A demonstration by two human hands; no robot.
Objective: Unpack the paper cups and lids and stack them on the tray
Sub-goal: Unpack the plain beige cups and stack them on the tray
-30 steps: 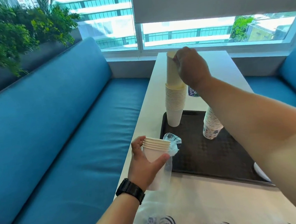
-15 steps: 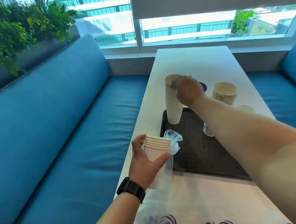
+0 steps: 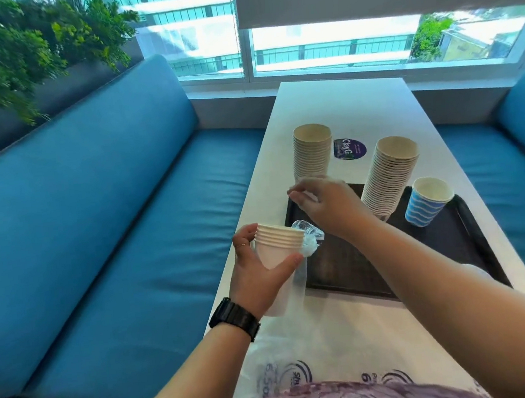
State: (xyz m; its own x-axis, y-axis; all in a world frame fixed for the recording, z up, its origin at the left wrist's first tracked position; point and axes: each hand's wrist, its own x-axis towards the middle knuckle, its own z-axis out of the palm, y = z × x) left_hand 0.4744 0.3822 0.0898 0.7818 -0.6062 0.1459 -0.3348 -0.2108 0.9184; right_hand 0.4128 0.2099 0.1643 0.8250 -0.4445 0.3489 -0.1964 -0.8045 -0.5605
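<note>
Our right hand (image 3: 322,206) has let go of the tall cup stack (image 3: 312,152) it was topping up a second ago and now hangs over the tray (image 3: 470,243) with fingers loosely bent and nothing in them. So that batch is placed, and we judge the next move is to pull more from the sleeve.

On the white desk (image 3: 341,101), the tray holds three things: the tall plain stack at its far left corner, a second, leaning stack (image 3: 387,177) towards the right, and a blue striped cup (image 3: 428,202) just beside that, seemingly empty. We see no lids.

Our left hand (image 3: 261,263) grips the short stack of cups (image 3: 278,242), half out of its clear plastic sleeve (image 3: 291,279), just left of the tray.
</note>
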